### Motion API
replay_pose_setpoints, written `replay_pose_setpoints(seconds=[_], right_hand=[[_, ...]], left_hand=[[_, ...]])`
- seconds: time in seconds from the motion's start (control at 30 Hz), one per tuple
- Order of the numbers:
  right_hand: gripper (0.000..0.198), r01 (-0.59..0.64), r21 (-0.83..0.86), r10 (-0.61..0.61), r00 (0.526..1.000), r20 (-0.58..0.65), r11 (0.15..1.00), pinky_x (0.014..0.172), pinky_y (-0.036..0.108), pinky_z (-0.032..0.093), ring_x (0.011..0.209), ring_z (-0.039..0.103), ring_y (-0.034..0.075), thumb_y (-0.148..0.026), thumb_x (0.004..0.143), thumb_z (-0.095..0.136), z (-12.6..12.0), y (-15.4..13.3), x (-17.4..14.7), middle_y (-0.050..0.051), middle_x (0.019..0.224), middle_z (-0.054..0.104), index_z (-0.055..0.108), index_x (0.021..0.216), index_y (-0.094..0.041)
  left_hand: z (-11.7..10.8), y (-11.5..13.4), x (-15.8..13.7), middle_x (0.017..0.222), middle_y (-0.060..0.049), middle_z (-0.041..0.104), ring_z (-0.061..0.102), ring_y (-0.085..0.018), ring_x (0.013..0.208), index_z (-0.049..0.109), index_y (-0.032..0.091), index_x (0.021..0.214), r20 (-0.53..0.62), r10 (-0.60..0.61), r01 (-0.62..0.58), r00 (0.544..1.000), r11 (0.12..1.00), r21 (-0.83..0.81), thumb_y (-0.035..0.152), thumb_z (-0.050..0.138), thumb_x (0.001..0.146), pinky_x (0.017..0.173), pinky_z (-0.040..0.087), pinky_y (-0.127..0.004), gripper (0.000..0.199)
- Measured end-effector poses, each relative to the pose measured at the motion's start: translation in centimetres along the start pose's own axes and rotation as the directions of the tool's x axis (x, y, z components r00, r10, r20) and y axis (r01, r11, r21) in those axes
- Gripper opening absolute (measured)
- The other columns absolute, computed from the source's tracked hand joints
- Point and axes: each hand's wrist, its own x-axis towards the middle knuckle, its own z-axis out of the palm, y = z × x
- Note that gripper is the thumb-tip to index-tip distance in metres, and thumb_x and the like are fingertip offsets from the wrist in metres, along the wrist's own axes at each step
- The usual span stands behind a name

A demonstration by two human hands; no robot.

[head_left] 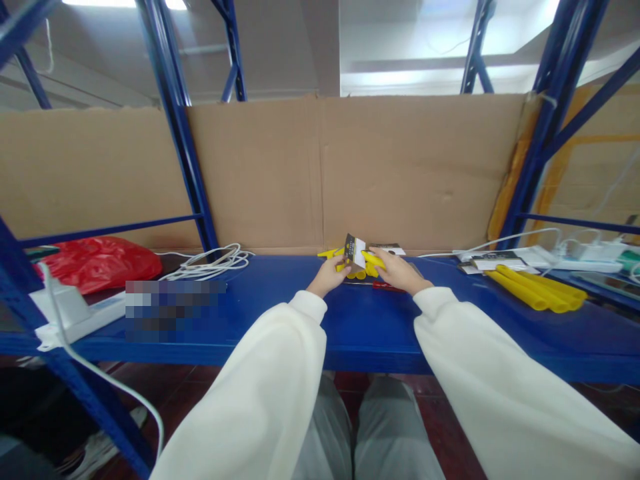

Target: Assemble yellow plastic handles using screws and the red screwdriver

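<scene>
Over the far part of the blue shelf, both hands are raised close together. My left hand is closed on a black-and-white header card, which it holds tilted. In my right hand is a short yellow tube, pinched close to the card's right side. Other yellow pieces show just beneath and between the hands, partly hidden by the card and fingers. Below my right hand a thin tool with a red handle lies on the shelf. Another card lies behind that hand.
At the right lie several yellow tubes with a header card behind them. White cables and a power strip run beyond. On the left are a red plastic bag, coiled white cable and another power strip. Cardboard closes the back.
</scene>
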Motion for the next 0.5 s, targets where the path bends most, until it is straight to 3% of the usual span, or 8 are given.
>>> replay_pose_setpoints(seconds=[0.1,0.23,0.4,0.5], right_hand=[[0.057,0.034,-0.005,-0.033,0.998,0.044,0.999,0.101,0.044,0.054,0.122,0.066,0.029,-0.014,0.089,0.051,0.0,-0.7,-0.2,0.017,0.139,0.064,0.050,0.145,-0.017],[0.055,0.048,0.032,-0.048,0.999,0.002,0.998,0.105,0.045,0.051,0.126,0.063,0.029,-0.016,0.090,0.050,0.0,-1.3,-0.2,0.017,0.142,0.061,0.049,0.145,-0.017],[0.059,0.054,0.250,-0.051,0.999,-0.019,0.967,0.109,0.047,0.047,0.131,0.059,0.029,-0.019,0.086,0.058,0.2,-1.9,0.1,0.018,0.141,0.060,0.051,0.145,-0.019],[0.067,-0.058,0.466,0.095,0.994,-0.056,0.883,0.108,0.048,0.048,0.125,0.062,0.030,-0.020,0.079,0.065,0.7,-2.0,0.4,0.018,0.144,0.058,0.051,0.145,-0.020]], left_hand=[[0.1,0.1,-0.1,0.124,-0.011,0.073,0.064,-0.029,0.121,0.074,0.016,0.118,0.115,-0.004,0.006,0.993,1.000,-0.017,0.020,0.076,0.076,0.114,0.041,-0.046,0.042],[0.4,0.9,-0.5,0.125,-0.014,0.072,0.063,-0.032,0.123,0.073,0.013,0.118,0.255,-0.058,0.062,0.965,0.998,-0.006,0.031,0.079,0.077,0.113,0.041,-0.046,0.045],[0.7,2.1,-1.2,0.126,-0.012,0.071,0.061,-0.032,0.127,0.075,0.019,0.115,0.172,-0.008,0.021,0.985,0.997,-0.075,0.032,0.082,0.074,0.115,0.038,-0.047,0.044],[0.8,2.7,-1.2,0.120,-0.012,0.074,0.066,-0.031,0.119,0.076,0.018,0.110,0.141,-0.012,0.039,0.990,0.981,-0.190,0.027,0.082,0.074,0.111,0.042,-0.047,0.038]])
